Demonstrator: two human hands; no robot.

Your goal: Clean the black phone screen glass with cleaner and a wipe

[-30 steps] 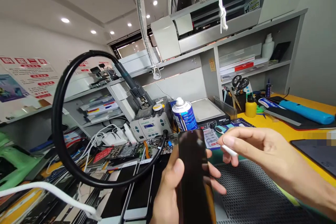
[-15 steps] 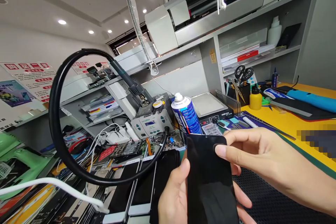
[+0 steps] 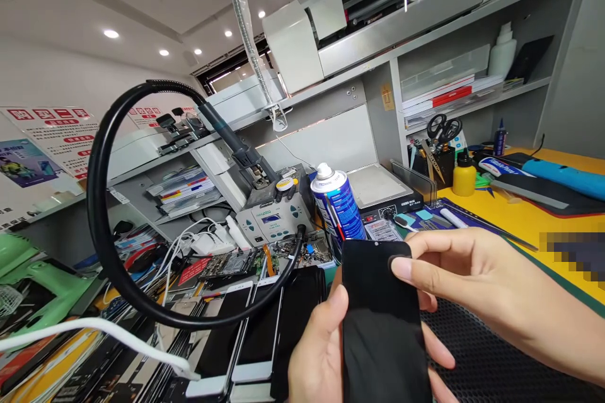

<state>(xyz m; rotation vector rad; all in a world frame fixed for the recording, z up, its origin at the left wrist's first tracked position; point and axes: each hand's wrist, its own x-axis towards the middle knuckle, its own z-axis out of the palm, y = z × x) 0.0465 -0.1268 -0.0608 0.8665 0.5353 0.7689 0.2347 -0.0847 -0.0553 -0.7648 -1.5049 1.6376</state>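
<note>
A black smartphone (image 3: 382, 327) is held upright with its dark glossy screen facing me, its lower end cut off by the frame. My left hand (image 3: 319, 346) wraps round it from below, thumb on the left edge and fingertips showing past the right edge. At the upper right corner my right hand (image 3: 454, 274) pinches the phone, thumb on the screen and the other fingers behind. Just beyond the phone's top stands a blue spray can (image 3: 343, 208) with a white cap. Several phone screens (image 3: 258, 334) lie to the left of my left hand.
A grey hot air station (image 3: 274, 220) with a looping black hose (image 3: 97, 201) stands behind. A flat heating plate (image 3: 382, 189) is at the back. Scissors (image 3: 444, 129) and a yellow bottle (image 3: 464, 175) stand right. A black mat (image 3: 472, 346) lies below; a white cable (image 3: 104, 324) crosses the left.
The view has shifted slightly, so the phone and both hands appear a little further right. Both hands keep the same hold, and the reflection on the screen has changed.
</note>
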